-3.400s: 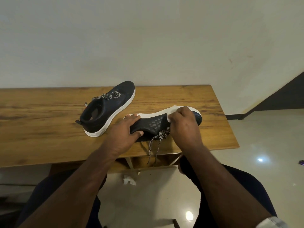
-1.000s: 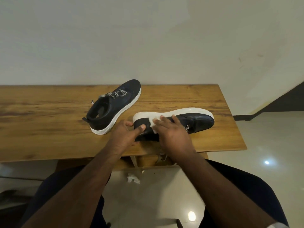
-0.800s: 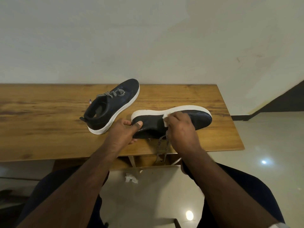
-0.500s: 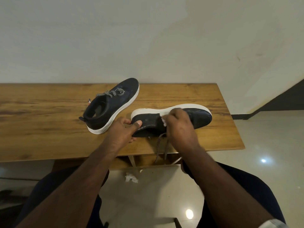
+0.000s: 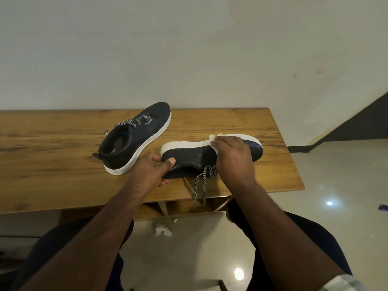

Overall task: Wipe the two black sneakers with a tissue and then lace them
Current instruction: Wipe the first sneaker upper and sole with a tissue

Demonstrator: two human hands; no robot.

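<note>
Right hand [image 5: 232, 156] with tissue [image 5: 214, 143] on tilted sneaker [image 5: 189, 160]

- Near sneaker [image 5: 189, 158]: black upper, white sole, tipped on its side at the table's front edge, toe pointing right; its checkered laces [image 5: 200, 183] hang loose over the edge.
- Far sneaker [image 5: 134, 141]: same make, upright, toe pointing away, laces loose.
- Tissue [image 5: 214, 143]: white, crumpled, against the near sneaker's sole edge.

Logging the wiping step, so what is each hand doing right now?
Left hand: grips the heel of the near sneaker.
Right hand: holds a tissue against that sneaker.
</note>
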